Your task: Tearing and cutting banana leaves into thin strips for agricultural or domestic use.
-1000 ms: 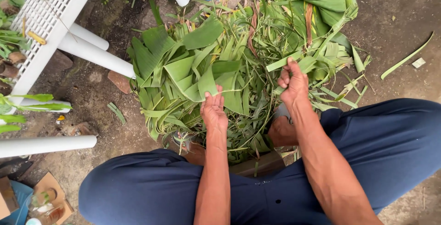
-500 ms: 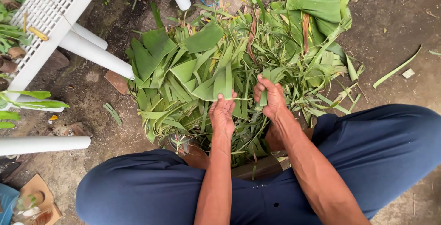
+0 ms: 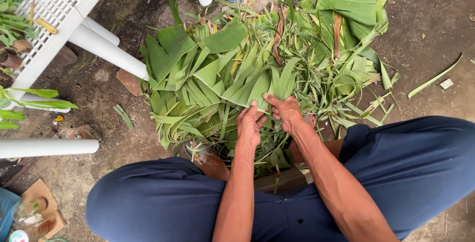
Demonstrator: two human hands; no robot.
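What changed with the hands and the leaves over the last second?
The right hand came in from further out on the pile to meet the left hand. Both now pinch the near edge of one folded green leaf piece between them. The leaf pile, the white plastic chair and the person's crouched knees stayed as they were.

Soft, even daylight falls from above with only faint shadows and no glare; the picture is sharp, with slight wide-angle stretching at the edges.
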